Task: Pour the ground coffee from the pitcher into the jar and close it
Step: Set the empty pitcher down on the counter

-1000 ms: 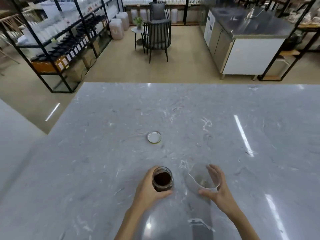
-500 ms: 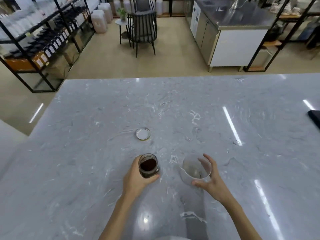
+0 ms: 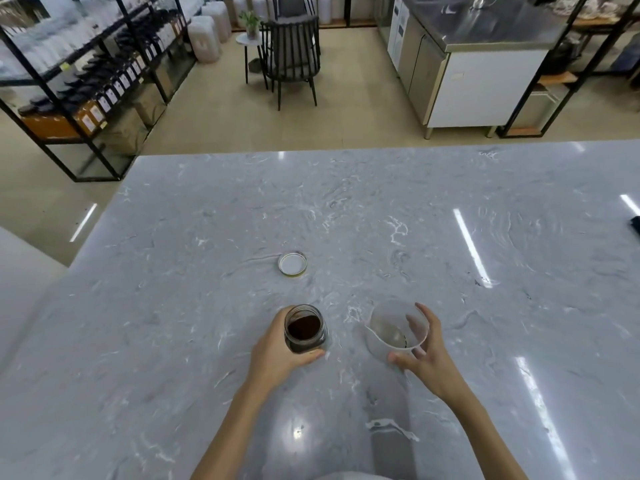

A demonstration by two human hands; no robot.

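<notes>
We look down on a wide grey marble tabletop (image 3: 450, 237) that fills most of the view. Near its front edge our left hand (image 3: 277, 355) wraps around a glass jar (image 3: 305, 329) that stands upright and open, dark ground coffee showing inside. Just beside it to the right stands a clear plastic pitcher (image 3: 388, 329), nearly empty apart from a dark smear at the bottom. Our right hand (image 3: 427, 356) is loosely spread about its far side, thumb at the near wall; we cannot tell whether it grips. The jar's lid (image 3: 292, 264) lies flat farther back, apart from both.
</notes>
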